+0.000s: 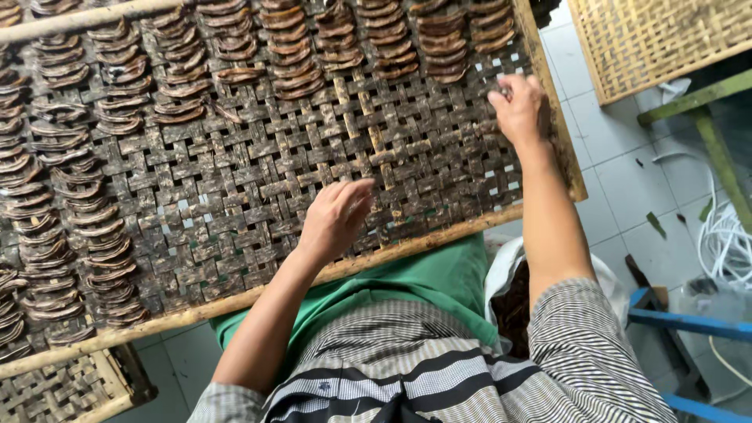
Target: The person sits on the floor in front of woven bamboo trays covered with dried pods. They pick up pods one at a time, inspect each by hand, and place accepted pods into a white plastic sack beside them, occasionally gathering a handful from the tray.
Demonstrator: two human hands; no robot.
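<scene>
Resting on the woven tray (pixel 235 196) near its front edge, the left hand (pixel 333 219) has its fingers (pixel 354 190) loosely together, blurred, holding nothing visible; farther off, the right hand (pixel 517 106) curls its fingers by the tray's right rim, whether pinching anything I cannot tell; the dark curved slices (pixel 446 47) lie in rows just beyond those fingertips.

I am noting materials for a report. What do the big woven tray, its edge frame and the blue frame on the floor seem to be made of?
The woven tray looks like plaited bamboo or wood strips, dark, stained and rough. Its edge frame seems a pale bare wooden or bamboo pole. The blue frame looks like painted metal or wood; the view cannot settle which.
</scene>
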